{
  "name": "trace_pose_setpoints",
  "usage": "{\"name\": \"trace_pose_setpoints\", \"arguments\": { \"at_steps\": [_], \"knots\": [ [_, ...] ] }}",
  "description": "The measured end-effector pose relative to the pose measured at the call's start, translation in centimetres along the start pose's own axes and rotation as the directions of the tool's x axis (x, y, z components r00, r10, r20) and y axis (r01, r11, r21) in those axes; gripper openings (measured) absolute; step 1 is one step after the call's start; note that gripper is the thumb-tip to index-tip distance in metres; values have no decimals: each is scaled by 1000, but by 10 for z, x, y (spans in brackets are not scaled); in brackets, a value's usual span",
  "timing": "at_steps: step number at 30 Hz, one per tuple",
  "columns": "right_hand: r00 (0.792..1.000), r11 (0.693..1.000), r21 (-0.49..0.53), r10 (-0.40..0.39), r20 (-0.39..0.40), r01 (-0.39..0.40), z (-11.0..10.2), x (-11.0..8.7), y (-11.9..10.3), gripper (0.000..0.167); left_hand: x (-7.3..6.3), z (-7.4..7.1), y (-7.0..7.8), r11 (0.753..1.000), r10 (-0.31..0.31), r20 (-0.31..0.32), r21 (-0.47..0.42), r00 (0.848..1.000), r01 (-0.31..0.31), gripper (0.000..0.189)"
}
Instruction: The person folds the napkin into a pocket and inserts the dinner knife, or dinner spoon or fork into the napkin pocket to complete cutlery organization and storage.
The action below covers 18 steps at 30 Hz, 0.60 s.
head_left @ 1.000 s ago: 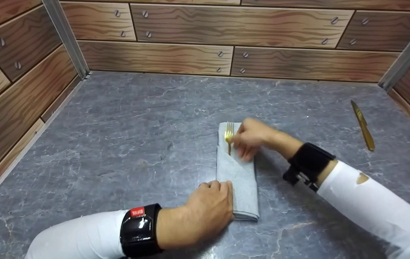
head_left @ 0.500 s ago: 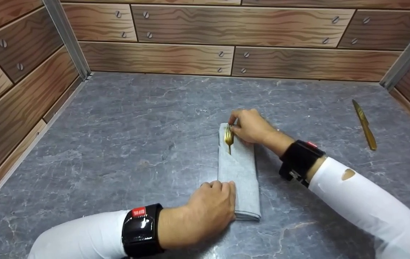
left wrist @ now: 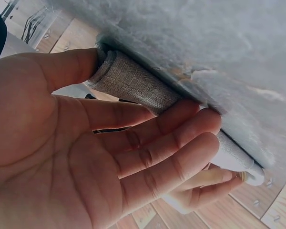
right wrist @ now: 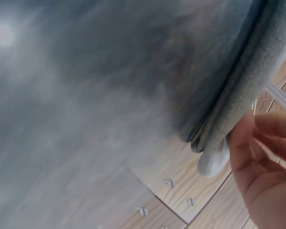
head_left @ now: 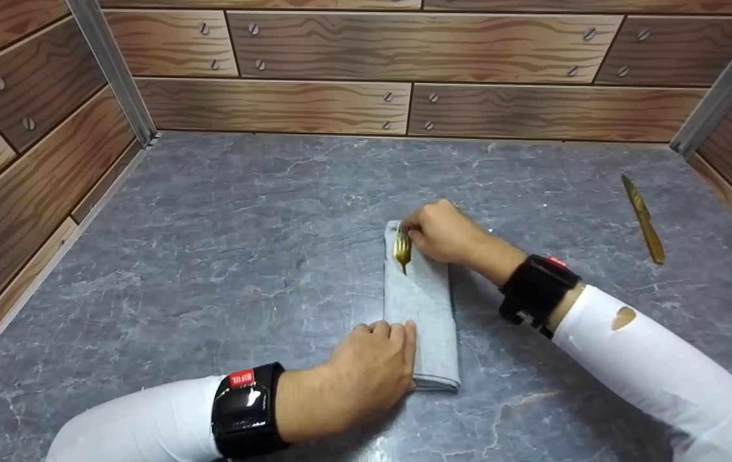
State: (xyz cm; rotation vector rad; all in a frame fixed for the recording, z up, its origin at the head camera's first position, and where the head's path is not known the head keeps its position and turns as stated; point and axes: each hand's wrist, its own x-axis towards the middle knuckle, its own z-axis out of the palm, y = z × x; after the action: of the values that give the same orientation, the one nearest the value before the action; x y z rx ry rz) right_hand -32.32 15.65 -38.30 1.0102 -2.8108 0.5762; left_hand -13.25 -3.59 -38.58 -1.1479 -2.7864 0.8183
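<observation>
A folded light grey napkin (head_left: 427, 308) lies lengthwise on the table, with a diagonal fold forming a pocket. A gold fork (head_left: 402, 249) stands in that pocket with its tines toward the far end; its handle is hidden in the cloth. My right hand (head_left: 449, 234) pinches the tine end between thumb and index finger; the right wrist view shows the hand (right wrist: 267, 162) beside the napkin's far end. My left hand (head_left: 366, 369) holds the napkin's near left edge. In the left wrist view, the thumb (left wrist: 71, 69) touches its folded end and the fingers lie along its side.
A gold knife (head_left: 643, 221) lies apart at the far right of the grey marbled table (head_left: 244, 256). Wood-patterned panels (head_left: 314, 106) wall the back and both sides, with metal strips at the corners.
My right hand has moved from the fork's right side up to its tine tips. Slightly less of the fork shows above the pocket. My left hand and the knife have stayed put.
</observation>
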Motion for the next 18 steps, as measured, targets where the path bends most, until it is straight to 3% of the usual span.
{"name": "trace_pose_setpoints", "arguments": {
  "at_steps": [3, 6, 10, 12, 16, 18],
  "knots": [
    [998, 998, -10, -63, 11, 63, -16, -7, -17, 31, 1, -1, -1, 1000, 6, 0, 5, 1000, -6, 78],
    [992, 991, -30, -128, 17, 128, -23, -11, -22, 32, 10, 17, 2, 1000, 21, -20, -2, 1000, -21, 81],
    [983, 983, -16, -181, 21, 181, -22, -11, -12, 32, 17, 26, 4, 1000, 30, -32, 0, 999, -30, 86],
    [981, 981, -20, -192, -18, 192, -13, -7, 4, 32, 13, 17, 1, 999, 33, -31, 11, 999, -33, 85],
    [986, 988, -3, -154, -71, 154, 5, -1, 33, 36, 13, 16, 0, 998, 54, -49, 15, 997, -53, 87],
    [997, 995, 60, -77, -27, 78, 4, 2, 34, 37, 12, 14, 0, 998, 59, -42, 22, 997, -58, 88]
  ]
}}
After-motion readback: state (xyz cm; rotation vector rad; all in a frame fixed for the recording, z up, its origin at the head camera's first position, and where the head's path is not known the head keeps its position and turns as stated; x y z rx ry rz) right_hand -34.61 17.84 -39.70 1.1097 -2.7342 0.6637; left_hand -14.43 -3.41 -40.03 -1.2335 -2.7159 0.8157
